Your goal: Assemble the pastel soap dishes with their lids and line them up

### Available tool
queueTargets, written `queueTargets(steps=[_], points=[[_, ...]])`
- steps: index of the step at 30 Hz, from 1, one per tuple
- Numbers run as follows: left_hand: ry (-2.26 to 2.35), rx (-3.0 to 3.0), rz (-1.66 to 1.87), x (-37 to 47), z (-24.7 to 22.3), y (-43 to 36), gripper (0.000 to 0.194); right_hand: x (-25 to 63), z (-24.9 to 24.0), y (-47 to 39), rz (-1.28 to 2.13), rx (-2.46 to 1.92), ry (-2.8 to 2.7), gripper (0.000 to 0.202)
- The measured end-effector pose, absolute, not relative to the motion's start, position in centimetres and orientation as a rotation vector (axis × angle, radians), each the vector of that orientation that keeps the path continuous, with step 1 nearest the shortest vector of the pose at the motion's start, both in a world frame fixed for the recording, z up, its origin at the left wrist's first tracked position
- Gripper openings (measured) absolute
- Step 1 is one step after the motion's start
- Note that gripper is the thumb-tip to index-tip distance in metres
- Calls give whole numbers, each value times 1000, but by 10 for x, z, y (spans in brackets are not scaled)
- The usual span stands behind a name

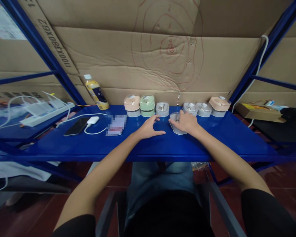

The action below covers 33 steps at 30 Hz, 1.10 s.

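Observation:
Near the middle of the blue shelf, my right hand point(187, 122) rests on a grey lidded container point(178, 131), its fingers over the top and partly hiding it. To the left, my left hand point(149, 127) hovers above the shelf with thumb and fingers apart, holding nothing. Behind my hands stands a row of small containers: a peach one point(132, 106), a green one point(147, 106) and a grey one point(162, 109) on the left. Two more grey ones point(190, 108) point(204, 109) and a peach-topped one point(220, 106) stand on the right.
The blue shelf point(88, 146) holds a yellow bottle point(97, 92), a black phone point(76, 126), a white charger point(93, 120) with a cable, and a blurred-out flat object point(116, 125). A power strip point(46, 115) lies left, an open cardboard box point(260, 113) right. Cardboard stands behind.

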<state>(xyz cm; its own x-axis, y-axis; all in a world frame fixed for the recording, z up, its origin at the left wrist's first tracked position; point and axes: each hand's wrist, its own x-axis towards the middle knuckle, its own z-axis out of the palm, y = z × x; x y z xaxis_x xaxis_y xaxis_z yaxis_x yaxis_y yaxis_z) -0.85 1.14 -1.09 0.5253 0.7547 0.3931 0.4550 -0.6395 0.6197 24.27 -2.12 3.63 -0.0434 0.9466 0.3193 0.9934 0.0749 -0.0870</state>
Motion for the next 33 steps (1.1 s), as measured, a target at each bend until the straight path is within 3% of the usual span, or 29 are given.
queueTargets(steps=[3, 6, 10, 18, 20, 23, 25, 33], points=[[919, 2282, 870, -11, -11, 12, 119, 245, 37, -21, 24, -1674, -2359, 87], [820, 2259, 837, -13, -12, 14, 133, 245, 40, -24, 170, -1260, -2535, 95], [715, 2235, 781, -11, -11, 14, 131, 240, 39, -28, 252, -1093, -2567, 101], [845, 2279, 808, -7, -6, 6, 127, 265, 42, -25, 306, -1076, -2351, 85], [852, 2336, 802, -9, -5, 7, 112, 282, 42, -20, 340, -1123, -2246, 80], [801, 2420, 773, -11, -5, 9, 66, 306, 40, -8, 367, -1328, -2095, 76], [801, 2431, 768, -11, -6, 10, 50, 319, 37, 1, 358, -1482, -2051, 77], [903, 2417, 915, -17, -5, 18, 46, 325, 29, 13, 321, -1698, -2142, 83]])
